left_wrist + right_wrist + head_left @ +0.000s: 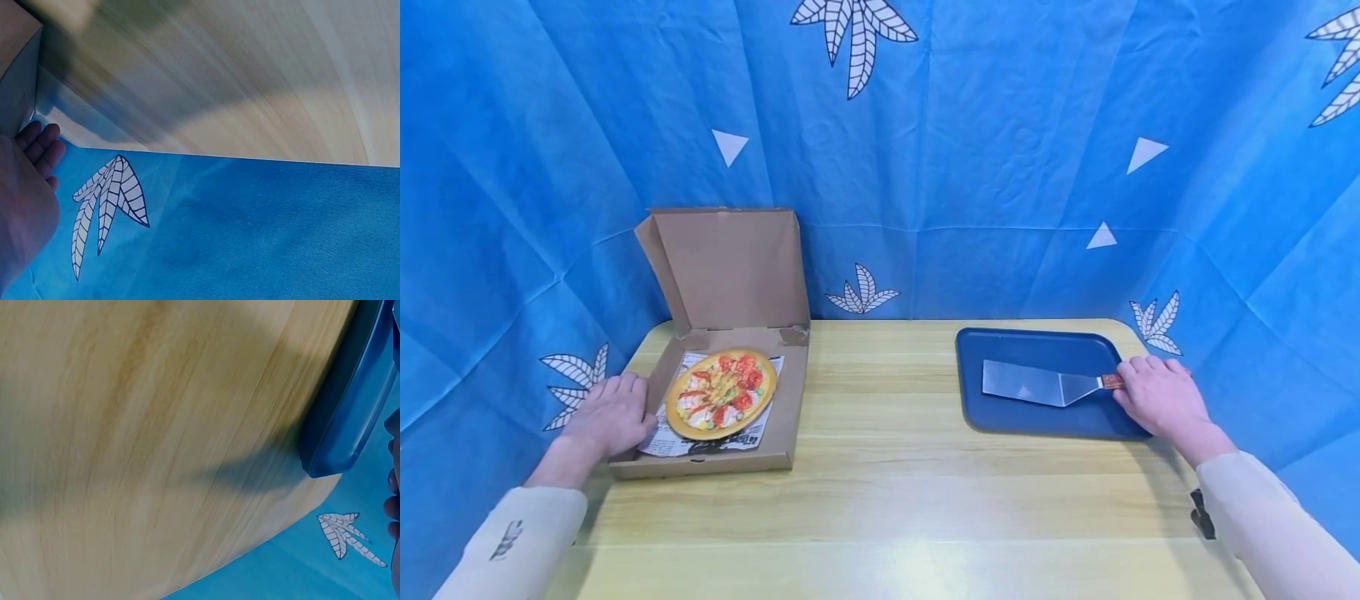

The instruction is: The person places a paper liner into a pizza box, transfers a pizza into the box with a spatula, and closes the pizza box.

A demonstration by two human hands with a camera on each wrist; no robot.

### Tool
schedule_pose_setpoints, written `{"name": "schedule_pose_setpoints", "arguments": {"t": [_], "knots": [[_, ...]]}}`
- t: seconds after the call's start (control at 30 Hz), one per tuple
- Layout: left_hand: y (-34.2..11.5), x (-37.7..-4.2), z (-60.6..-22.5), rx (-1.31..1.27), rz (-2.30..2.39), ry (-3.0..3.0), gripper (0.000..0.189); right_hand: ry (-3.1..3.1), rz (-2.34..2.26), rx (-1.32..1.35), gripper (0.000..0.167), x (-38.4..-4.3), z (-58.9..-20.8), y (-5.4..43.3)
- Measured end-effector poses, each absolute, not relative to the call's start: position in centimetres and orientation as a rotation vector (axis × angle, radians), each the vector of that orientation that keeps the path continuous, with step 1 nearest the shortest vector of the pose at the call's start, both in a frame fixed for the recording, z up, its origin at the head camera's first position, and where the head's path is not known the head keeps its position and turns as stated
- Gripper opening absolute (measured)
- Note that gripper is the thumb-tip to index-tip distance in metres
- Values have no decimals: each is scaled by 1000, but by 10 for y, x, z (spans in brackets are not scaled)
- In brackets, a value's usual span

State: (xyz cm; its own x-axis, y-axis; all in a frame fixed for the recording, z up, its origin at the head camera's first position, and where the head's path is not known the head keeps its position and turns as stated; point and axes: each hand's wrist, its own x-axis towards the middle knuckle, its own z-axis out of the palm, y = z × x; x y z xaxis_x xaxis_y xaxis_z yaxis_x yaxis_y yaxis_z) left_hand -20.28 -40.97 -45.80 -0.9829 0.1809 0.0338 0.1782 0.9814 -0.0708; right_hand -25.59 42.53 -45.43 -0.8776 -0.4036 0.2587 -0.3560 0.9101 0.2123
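Note:
An open cardboard pizza box (799, 400) stands at the left of the table, its lid raised at the back. Inside, a round pizza (722, 393) lies on printed paper (658, 442). My left hand (613, 414) holds the box's left side wall, with the thumb towards the inside; the left wrist view shows its fingers (42, 147) outside the wall. On the right, my right hand (1161, 396) grips the wooden handle of a metal spatula (1022, 382). The spatula's flat blade lies over a dark blue tray (1030, 423). Only the edge of the right hand shows in the right wrist view.
Both the box and the tray are on a light wooden table (880, 467), with a wide stretch of tabletop between them. Blue cloth (1000, 167) with white leaf patterns hangs behind the table and along both sides.

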Motion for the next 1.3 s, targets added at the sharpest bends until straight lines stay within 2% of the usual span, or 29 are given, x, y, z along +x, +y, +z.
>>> {"name": "schedule_pose_setpoints", "arguments": {"t": [0.3,0.63,1.03,1.3], "knots": [[-410,-202,-456,-293,108,-3088,56,-2768,-238,611,25,-257,-456,428],[-411,-204,-458,-297,111,-3080,56,-2824,-218,540,26,-257,-458,424],[-413,-204,-461,-291,95,-3078,56,-2753,-83,533,59,-249,-458,413],[-413,-204,-461,-289,79,-3081,58,-2657,51,539,60,-243,-450,396]]}}
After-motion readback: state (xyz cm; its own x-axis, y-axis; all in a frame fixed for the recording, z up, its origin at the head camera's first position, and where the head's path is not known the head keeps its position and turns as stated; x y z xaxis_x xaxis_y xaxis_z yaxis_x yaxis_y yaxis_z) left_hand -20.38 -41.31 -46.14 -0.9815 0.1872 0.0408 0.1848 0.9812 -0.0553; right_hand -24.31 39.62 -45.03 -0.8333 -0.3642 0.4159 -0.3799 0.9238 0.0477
